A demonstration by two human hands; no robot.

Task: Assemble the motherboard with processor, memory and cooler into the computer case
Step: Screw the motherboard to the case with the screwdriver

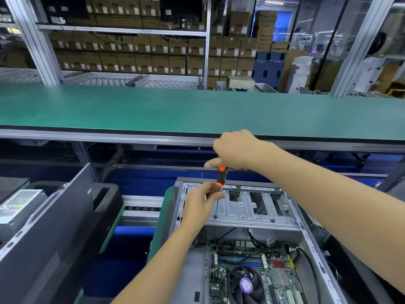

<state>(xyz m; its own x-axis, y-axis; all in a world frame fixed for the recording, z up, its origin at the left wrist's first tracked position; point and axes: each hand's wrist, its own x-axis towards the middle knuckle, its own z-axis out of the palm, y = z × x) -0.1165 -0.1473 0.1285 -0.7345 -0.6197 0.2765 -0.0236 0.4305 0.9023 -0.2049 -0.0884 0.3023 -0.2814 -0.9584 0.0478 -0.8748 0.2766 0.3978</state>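
An open grey computer case (311, 244) lies below me. Inside it sits the green motherboard (278, 277) with memory sticks (238, 260) and a round cooler fan (245, 284). My right hand (236, 150) grips the top of an orange-and-black screwdriver (221, 175) held upright. My left hand (203, 200) pinches its shaft just under the handle. The tip rests on a screw (215, 216) at the left of the metal drive-bay bracket (247, 211).
A long green conveyor belt (153, 106) runs across behind the case. Another dark case (50, 233) with a power supply (17, 205) stands at the left. Rollers (140, 208) lie between the two. Shelves of cardboard boxes (131, 51) fill the background.
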